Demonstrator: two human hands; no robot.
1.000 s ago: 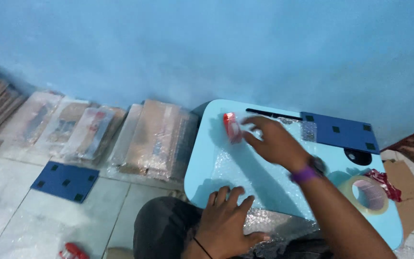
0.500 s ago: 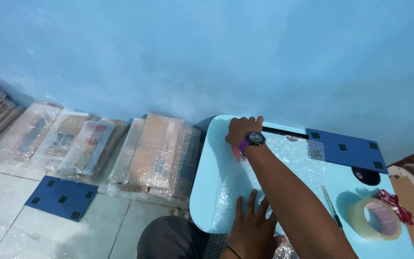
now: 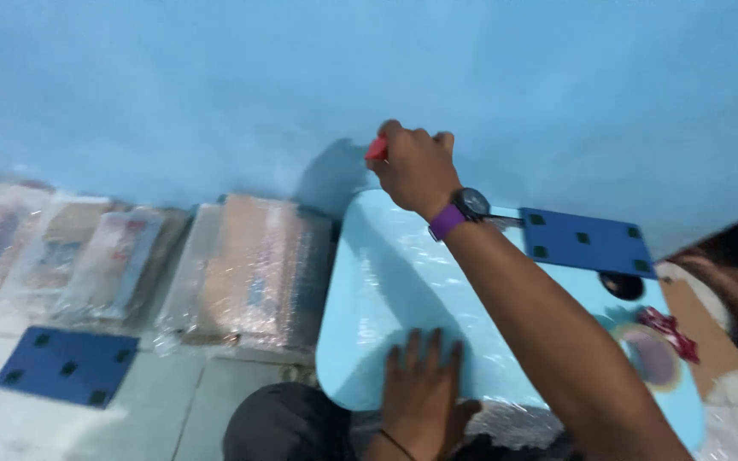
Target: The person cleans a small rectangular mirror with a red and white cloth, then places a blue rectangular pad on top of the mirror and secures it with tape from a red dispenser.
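The right hand (image 3: 416,166) is stretched far forward, arm extended, fingers curled into a closed fist, a watch on the wrist. The left hand (image 3: 420,388) lies flat near the body, palm down, fingers spread forward.

We count two hands: the right hand (image 3: 414,171) closed around one small red object (image 3: 376,148), and the left hand (image 3: 420,393) pressed flat on one light blue table (image 3: 369,290). Two dark blue perforated panels show, one (image 3: 588,242) beyond the right wrist, one (image 3: 66,365) on the floor well left of the left fingers. One tape roll (image 3: 651,357) lies right of the forearm. Along the wall we make out perhaps five bubble-wrapped packages (image 3: 249,273); blur leaves that uncertain.
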